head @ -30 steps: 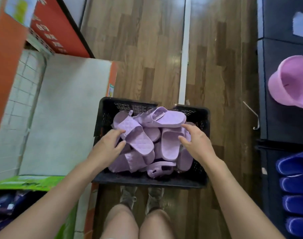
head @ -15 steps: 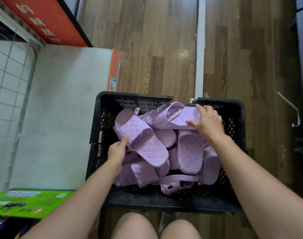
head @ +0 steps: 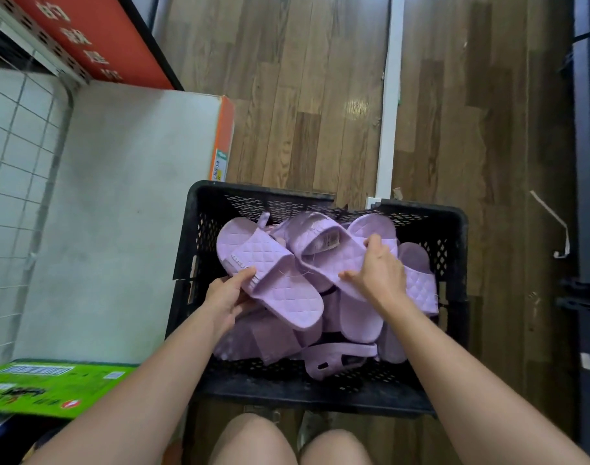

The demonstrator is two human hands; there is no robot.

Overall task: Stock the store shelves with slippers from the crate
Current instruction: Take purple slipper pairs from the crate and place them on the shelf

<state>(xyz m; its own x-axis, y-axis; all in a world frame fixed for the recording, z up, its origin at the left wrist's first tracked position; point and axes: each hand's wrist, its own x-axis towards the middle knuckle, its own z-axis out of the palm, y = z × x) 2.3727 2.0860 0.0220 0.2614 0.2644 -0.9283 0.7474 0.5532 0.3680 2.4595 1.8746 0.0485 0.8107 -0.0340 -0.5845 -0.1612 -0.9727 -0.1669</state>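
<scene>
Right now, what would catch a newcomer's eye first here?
A black crate heaped with lilac slippers sits centre frame on the wooden floor. The left hand grips one quilted slipper and the right hand grips a second slipper beside it. A bright green box lies at lower left.

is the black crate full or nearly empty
Well stocked: lilac slippers lie heaped across the crate, the top ones about level with its rim. The left hand and right hand each grip one.
</scene>
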